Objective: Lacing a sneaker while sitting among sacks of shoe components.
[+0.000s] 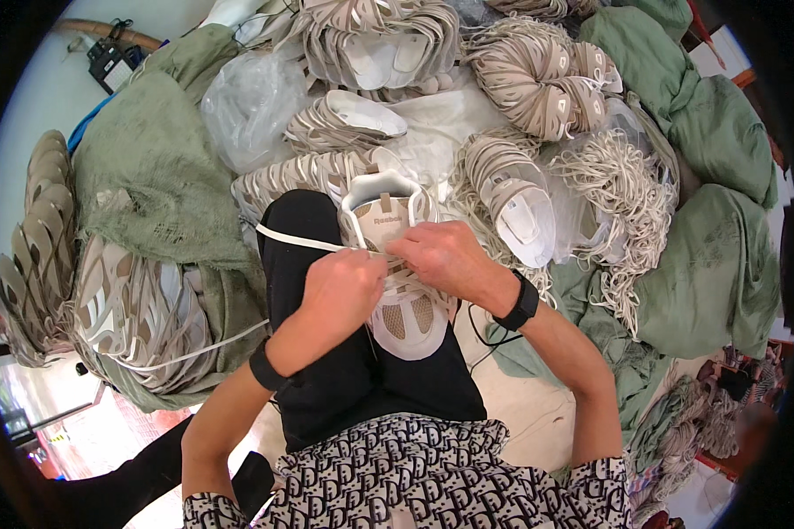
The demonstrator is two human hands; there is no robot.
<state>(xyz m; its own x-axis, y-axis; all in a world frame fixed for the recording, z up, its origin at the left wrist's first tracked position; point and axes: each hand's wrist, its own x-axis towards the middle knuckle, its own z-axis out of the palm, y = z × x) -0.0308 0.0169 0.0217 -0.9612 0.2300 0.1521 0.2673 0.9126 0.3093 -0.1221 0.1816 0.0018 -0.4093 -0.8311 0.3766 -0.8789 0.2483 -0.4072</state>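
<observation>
A beige and white sneaker upper [408,332] rests on my lap, its toe toward me and its padded collar away from me. My left hand [340,288] is closed over the lacing area, fingertips pinching a pale shoelace [298,240]. One length of that lace stretches out to the left from the fingers. My right hand [450,258] meets the left one there, its fingers closed on the lace just below the tongue [384,220]. The fingertips partly cover the eyelets, so the lace's path through them is hidden.
Nested stacks of beige uppers [538,79] lie beyond my knees, with another stack [137,309] at the left. A tangled heap of shoelaces [622,203] sits to the right. Green cloth sacks [710,273] and a clear plastic bag [254,110] surround the work.
</observation>
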